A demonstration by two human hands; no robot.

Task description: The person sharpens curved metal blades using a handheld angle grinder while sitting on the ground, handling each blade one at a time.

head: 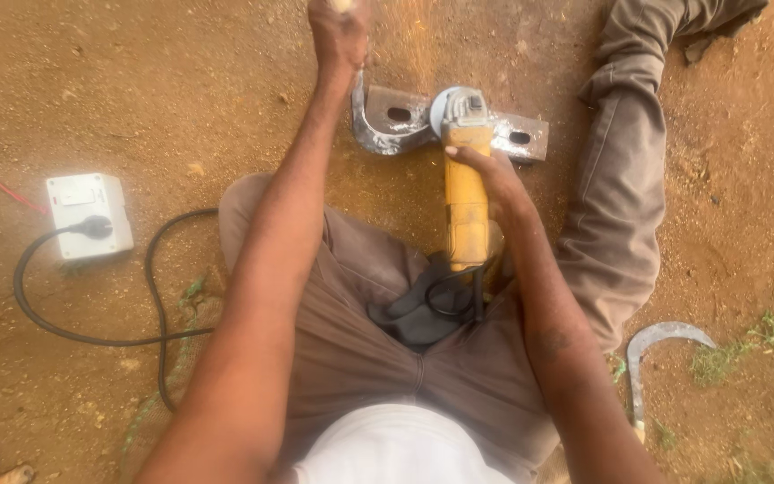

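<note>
Looking down from the head camera, the right hand (485, 175) is clamped around a yellow grinder (466, 193), whose disc end touches a bent metal bracket (405, 121) lying on the red soil between the legs. The left hand (338, 36) is closed in a fist on the bracket's upturned end. A black cable (159, 296) runs to a white socket box (90, 215). A sickle (651, 345) lies at right.
</note>
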